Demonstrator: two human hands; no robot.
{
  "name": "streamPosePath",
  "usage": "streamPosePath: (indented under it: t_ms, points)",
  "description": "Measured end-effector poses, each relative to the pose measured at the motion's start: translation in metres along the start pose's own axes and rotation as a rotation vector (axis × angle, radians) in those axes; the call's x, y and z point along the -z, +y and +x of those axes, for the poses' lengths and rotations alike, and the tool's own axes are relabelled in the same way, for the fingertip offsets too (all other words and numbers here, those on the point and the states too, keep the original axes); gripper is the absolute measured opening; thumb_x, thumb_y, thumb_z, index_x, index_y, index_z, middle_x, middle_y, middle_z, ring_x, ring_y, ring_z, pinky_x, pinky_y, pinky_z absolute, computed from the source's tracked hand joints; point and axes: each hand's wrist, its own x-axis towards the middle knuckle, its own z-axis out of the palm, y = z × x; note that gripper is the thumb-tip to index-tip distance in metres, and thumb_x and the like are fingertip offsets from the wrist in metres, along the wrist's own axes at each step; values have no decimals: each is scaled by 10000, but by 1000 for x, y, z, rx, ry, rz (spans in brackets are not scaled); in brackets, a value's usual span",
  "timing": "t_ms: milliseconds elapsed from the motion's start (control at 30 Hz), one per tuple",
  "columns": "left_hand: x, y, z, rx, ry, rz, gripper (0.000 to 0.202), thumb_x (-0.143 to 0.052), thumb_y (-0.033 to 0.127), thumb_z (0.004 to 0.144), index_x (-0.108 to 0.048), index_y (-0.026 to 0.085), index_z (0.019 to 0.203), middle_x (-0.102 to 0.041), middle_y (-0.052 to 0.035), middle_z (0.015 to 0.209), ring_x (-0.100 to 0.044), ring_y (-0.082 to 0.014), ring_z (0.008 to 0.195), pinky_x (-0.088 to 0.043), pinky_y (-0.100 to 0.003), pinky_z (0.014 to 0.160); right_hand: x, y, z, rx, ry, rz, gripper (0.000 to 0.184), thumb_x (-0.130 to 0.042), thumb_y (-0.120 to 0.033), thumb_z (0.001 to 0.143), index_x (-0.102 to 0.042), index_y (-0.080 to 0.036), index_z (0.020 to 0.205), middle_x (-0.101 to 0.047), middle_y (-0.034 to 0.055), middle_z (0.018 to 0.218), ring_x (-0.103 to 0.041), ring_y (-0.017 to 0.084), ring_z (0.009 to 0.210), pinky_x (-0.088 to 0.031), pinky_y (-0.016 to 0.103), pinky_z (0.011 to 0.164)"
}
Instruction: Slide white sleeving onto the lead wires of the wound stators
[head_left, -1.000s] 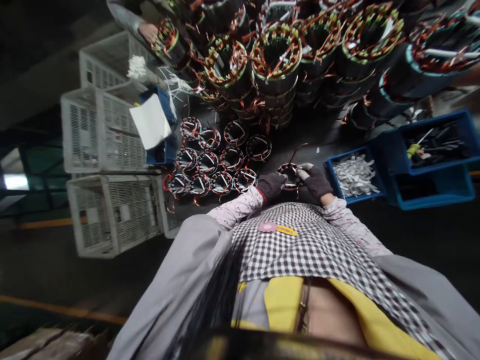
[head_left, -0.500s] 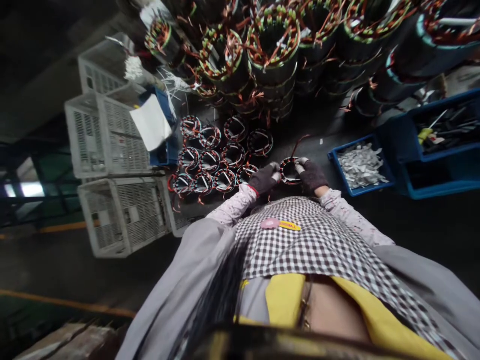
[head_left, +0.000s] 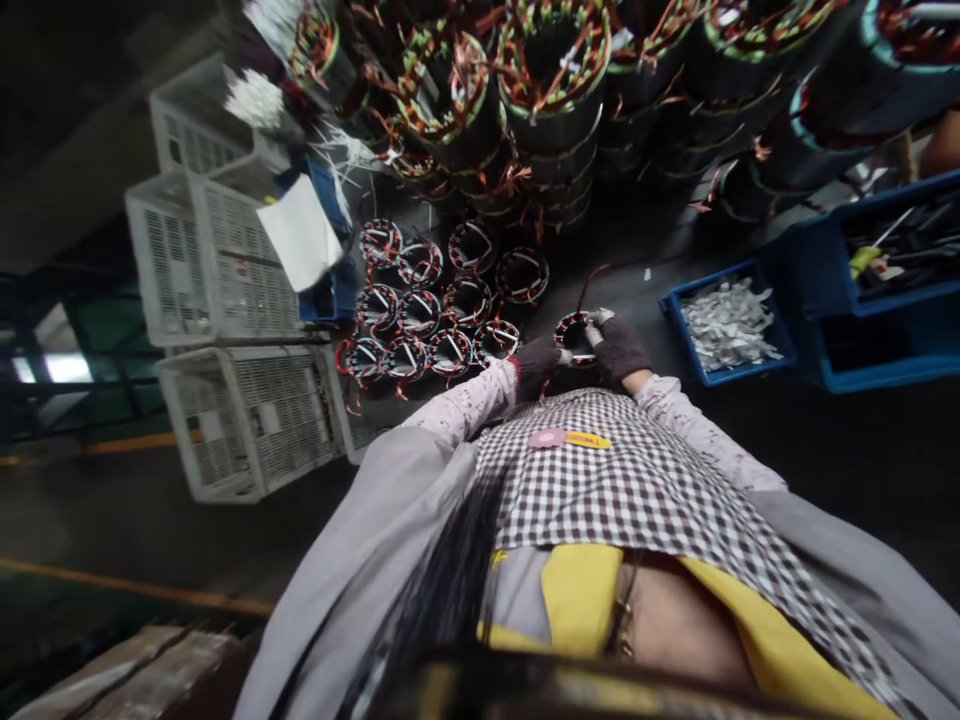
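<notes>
**Two gloved hands hold one small wire ring**

The table [head_left: 645,250] is dark and very full. The room around it is dim, with a dark floor [head_left: 862,450].

The ring [head_left: 574,335] sits low over the table, close to the person's chest. The left hand [head_left: 534,362] grips its left edge and the right hand [head_left: 619,348] grips its right edge. Both wear dark gloves, and the fingers are curled in tight on the ring.

Left of the ring lie rows of more small rings [head_left: 442,300]. Behind the ring stand big drums [head_left: 551,70] wound with copper wire. Right of the ring is a blue bin [head_left: 705,375] with white scraps [head_left: 724,325] in it. Far left of the ring are white crates [head_left: 217,260] and a sheet of paper [head_left: 300,235].

The checked top [head_left: 622,490] hides the table edge just below the ring.

Half a second before, the hands held this same ring in nearly the same spot. The left hand has slid a little nearer to the chest.
</notes>
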Motion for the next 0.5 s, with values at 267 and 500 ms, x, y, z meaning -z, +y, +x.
streamPosePath:
  t_ms: [267, 500]
  points:
    - [12, -8, -52, 18, 74, -631, 529, -842, 671, 1055, -612, 233, 867, -575, -2, 768, -459, -142, 676, -429, -317, 671, 10, 2, -7, 71, -61, 261, 322, -693, -261, 1136, -927, -172, 1338, -905, 164, 1429, -801, 335, 1390, -571, 535, 1374]
    - [-7, 12, -45, 82, -6, -746, 379, -589, 418, 1291, -738, 198, 1020, -681, -43, 828, -482, -134, 694, -452, -321, 677, 12, -10, -24, 276, -214, 626, 383, -992, -618, 881, -901, -259, 982, -914, 78, 1108, -847, 348, 1180, -694, 578, 1203]
